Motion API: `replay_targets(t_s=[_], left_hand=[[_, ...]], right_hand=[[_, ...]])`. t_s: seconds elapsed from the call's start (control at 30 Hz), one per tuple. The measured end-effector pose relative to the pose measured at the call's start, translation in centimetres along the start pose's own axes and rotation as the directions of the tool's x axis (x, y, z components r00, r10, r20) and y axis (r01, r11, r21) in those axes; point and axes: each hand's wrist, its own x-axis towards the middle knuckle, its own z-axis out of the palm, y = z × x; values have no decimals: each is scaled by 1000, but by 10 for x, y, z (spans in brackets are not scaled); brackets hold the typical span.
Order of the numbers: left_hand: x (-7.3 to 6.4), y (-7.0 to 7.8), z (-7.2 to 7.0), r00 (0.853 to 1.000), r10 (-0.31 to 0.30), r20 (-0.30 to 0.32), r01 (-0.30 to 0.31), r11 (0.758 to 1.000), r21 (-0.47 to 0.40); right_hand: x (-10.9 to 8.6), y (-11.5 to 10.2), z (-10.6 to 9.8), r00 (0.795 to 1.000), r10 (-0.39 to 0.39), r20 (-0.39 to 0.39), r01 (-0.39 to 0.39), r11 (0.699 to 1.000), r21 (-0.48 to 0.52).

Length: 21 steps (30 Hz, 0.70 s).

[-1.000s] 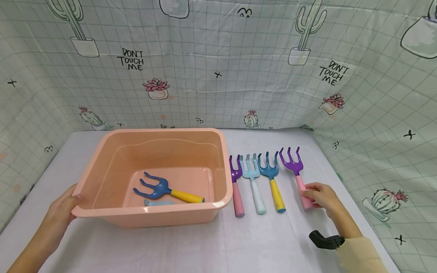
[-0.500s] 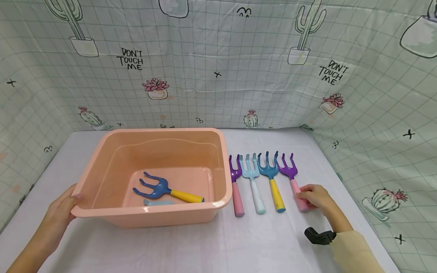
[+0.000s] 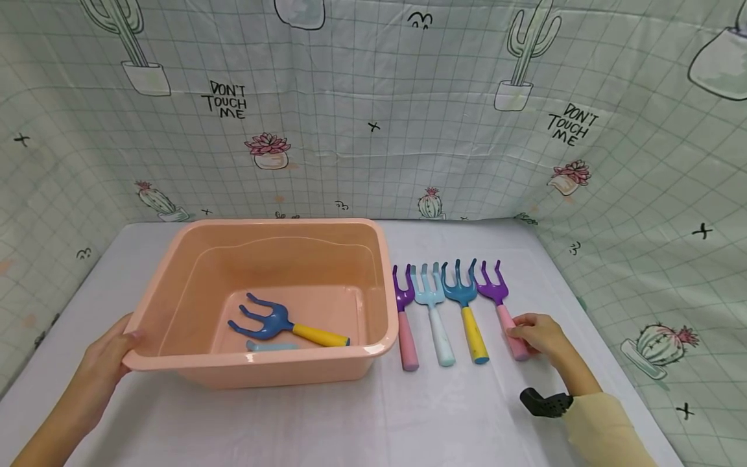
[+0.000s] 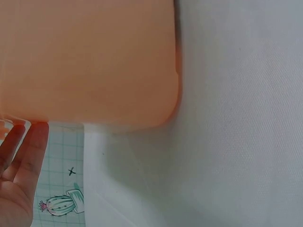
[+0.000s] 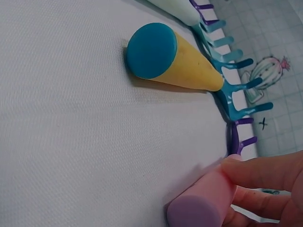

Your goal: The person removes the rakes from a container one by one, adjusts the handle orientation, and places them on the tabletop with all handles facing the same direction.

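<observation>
My left hand [image 3: 100, 370] grips the left rim of a peach plastic tub [image 3: 274, 373] by its near corner, thumb over the edge and fingers below. In the left wrist view, fingertips [image 4: 40, 135] touch the tub's outside. A blue hand fork with a yellow handle [image 3: 320, 335] lies inside, beside a light-blue piece [image 3: 272, 346] partly hidden by the front rim. On the right, my right hand [image 3: 541, 334] pinches the pink handle of a purple hand fork [image 3: 495, 290], which lies at the end of a row. The right wrist view shows thumb and fingers around that handle [image 5: 203, 203].
Left of the held fork lie a blue fork with a yellow handle [image 3: 471, 331], a pale-blue fork [image 3: 439, 334] and a pink-handled purple fork [image 3: 406, 340] against the tub. A cactus-printed cloth [image 3: 373, 168] walls the back and sides of the white table [image 3: 373, 428].
My right hand has shifted the rightmost purple fork left, close to the blue one, and then stayed there. The left hand and the tub have not moved.
</observation>
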Motion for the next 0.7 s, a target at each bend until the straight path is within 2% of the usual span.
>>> replay_targets(t_s=[0.27,0.57,0.7], left_hand=[[0,-1,0,1000,6,4,-5,999,-41],[1,-2,0,1000,-15,-6,15,1000,17],[1,-2,0,1000,-24,-14,25,999,44]], right_hand=[[1,0,-1,1000,-4,4,4,1000,-20],[-8,-10,-5,1000,-25,14,26,998,-60],[-13,-18,-10,999,-45,-8,44,994,-97]])
